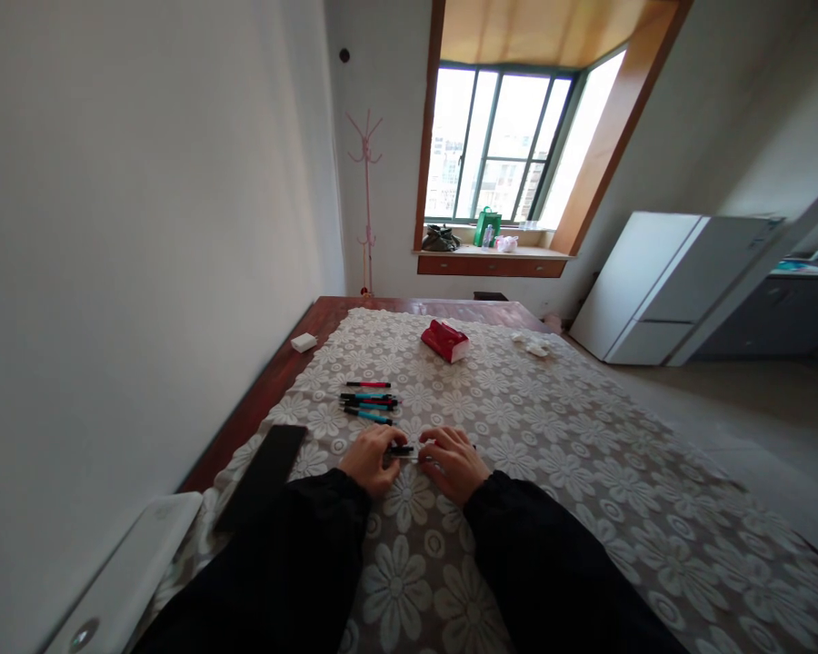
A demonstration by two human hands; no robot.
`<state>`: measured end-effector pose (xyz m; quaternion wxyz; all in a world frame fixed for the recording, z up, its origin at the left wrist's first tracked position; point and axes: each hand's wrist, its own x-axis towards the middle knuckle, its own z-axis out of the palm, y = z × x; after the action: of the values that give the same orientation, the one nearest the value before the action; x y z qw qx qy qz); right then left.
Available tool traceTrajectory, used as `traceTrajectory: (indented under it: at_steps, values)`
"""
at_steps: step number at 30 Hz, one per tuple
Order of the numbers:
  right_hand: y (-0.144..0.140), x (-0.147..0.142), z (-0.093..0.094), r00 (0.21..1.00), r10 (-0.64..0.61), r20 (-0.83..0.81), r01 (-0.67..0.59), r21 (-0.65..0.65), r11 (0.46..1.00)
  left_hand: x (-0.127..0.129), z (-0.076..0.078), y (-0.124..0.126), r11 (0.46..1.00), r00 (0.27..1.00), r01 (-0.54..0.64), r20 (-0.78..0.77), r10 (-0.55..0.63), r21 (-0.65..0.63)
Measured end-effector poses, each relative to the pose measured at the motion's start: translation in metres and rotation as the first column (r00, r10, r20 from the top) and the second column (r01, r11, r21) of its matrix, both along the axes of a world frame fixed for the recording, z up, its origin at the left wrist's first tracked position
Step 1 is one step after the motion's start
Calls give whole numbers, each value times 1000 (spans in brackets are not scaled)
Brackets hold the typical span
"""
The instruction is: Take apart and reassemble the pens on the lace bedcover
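And here are both hands, low over the table, forearms running in from seven and five o'clock in loose black sleeves (552,554). Left hand (369,460): fingers bent, thumb below, pinching a black pen (401,450) between the two hands. Right hand (453,461), just beside it, palm down, knuckles up, fingers curled inward; whether it grips anything, I can't tell.

Up at eleven o'clock from them, slim pens (368,405) in blue, black and red, lying roughly parallel. Over at nine, a flat black slab (265,474); at ten, a small white box (304,342); near twelve, a crumpled, glossy red packet (444,341).

Underneath, a grey-beige cloth (552,445) with raised white flowers, covering a dark reddish wooden table (409,305). Out in the room: a pink coat stand (366,182) before twelve, a bright wood-framed window (497,145) at one, a white fridge (654,282) at two.
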<state>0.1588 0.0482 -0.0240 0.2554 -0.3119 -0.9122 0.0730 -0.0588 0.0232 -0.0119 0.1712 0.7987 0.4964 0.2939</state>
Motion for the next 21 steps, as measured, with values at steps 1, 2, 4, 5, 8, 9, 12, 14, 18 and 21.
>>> traceTrajectory:
  at_steps: [1,2,4,5,8,9,12,14,18,21]
  values:
    - [0,0,0,1000,6,6,-6,-1,1000,0,-1,0,1000,1000,2,1,-2,-2]
    - [0,1,0,1000,13,11,-13,-2,1000,0,-1,1,1000,1000,3,1,-3,-2]
    - [0,1,0,999,31,17,-31,-4,1000,0,-3,1,1000,1000,2,2,-2,-3]
    - [0,1,1,999,40,17,-40,-6,999,-1,-3,1,1000,1000,2,2,-2,-6]
    - [-1,1,2,998,67,17,-67,-8,998,-1,-3,2,1000,1000,-4,4,4,-17]
    - [-2,0,3,997,75,18,-75,-7,997,0,-3,2,1000,1000,-5,3,5,-20]
    - [-3,0,5,995,94,20,-93,-5,996,0,-1,1,1000,1000,-4,0,4,-17]
    - [-3,0,6,994,104,17,-104,-5,995,0,0,1,1000,1000,-5,-4,5,-11]
    - [-3,1,8,996,86,-1,-86,-8,996,0,3,-1,1000,1000,7,-25,-7,5]
    - [-3,1,8,998,59,-4,-59,-5,998,0,3,-1,1000,999,15,-40,-15,15]
